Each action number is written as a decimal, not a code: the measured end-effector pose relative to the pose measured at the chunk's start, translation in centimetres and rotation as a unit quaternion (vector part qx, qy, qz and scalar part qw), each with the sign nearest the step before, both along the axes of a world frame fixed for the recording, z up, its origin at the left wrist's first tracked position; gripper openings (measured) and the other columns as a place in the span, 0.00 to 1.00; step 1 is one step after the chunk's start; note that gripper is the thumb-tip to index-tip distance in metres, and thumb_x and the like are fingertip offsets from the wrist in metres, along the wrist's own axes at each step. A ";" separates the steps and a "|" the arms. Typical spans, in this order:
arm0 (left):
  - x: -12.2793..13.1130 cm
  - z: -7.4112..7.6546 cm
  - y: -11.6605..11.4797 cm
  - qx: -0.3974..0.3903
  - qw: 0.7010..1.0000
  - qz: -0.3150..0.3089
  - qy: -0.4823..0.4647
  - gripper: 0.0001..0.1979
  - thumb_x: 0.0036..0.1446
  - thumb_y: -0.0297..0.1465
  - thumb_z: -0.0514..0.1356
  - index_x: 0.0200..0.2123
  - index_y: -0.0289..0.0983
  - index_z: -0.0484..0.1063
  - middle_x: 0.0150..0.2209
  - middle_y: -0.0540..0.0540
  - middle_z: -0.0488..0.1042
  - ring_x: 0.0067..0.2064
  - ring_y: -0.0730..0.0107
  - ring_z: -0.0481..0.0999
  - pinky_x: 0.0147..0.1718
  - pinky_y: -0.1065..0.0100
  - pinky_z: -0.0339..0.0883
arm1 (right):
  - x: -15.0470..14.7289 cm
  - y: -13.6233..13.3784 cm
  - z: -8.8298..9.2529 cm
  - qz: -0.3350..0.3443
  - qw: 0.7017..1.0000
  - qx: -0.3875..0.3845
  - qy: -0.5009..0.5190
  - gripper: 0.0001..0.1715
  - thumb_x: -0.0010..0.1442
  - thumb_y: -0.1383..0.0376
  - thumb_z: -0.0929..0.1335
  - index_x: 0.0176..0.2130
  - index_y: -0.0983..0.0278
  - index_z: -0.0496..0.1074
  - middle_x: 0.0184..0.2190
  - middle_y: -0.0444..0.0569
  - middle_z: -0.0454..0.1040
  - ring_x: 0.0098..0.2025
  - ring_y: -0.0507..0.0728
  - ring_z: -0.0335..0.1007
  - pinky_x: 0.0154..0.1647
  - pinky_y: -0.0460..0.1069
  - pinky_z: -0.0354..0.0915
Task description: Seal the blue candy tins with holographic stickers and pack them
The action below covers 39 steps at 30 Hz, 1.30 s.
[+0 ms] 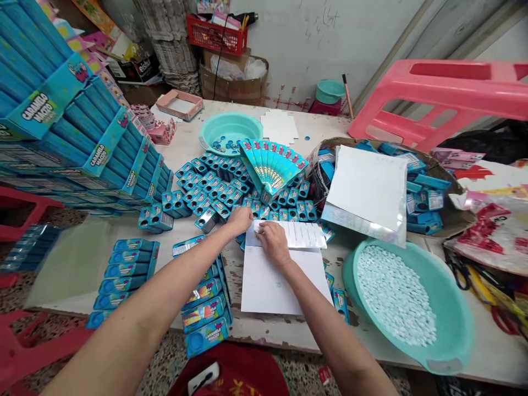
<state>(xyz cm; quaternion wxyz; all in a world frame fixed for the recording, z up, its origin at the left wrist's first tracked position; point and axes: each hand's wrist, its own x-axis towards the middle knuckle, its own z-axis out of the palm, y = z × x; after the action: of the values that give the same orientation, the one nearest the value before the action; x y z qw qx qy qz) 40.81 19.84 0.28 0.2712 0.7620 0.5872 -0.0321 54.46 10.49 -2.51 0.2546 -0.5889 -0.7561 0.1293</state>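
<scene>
A large white sheet [284, 283] lies on the table in front of me, a ruled silvery-white strip [303, 235] across its top; it looks like a sheet of stickers. My right hand [272, 241] rests on the strip's left end, fingers bent and fingertips pinching near its edge. Just beyond the upper left corner, my left hand [241, 220] is closed; what its fingers hold is hidden. Rows of small blue boxes with round holes [218, 195] stand close behind my left hand. A fan-shaped blue display card [272, 165] sits on top of them.
Right of the sheet stands a green basin of pale candies [454, 308], below a carton of blue boxes [457, 220] topped by white sheets [365, 187]. Another green basin [231, 121] holds small blue pieces. Stacked blue cartons [94, 148] rise at left; a pink stool [412, 82] is at right.
</scene>
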 end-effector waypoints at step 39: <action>-16.1 7.7 -27.9 -0.191 0.905 0.227 -0.305 0.05 0.61 0.34 0.46 0.35 0.39 0.57 0.26 0.55 0.63 0.29 0.74 0.61 0.30 0.73 0.55 | -11.7 -18.1 7.9 -0.038 0.948 -0.191 0.251 0.07 0.56 0.63 0.69 0.27 0.62 0.71 0.43 0.50 0.61 0.50 0.59 0.59 0.52 0.57 0.57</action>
<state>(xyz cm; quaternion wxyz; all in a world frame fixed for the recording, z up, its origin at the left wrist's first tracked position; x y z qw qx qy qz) 24.66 -8.05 8.02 0.5775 0.5139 0.6157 0.1531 42.73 -7.59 5.34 0.3236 -0.6034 -0.6059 0.4050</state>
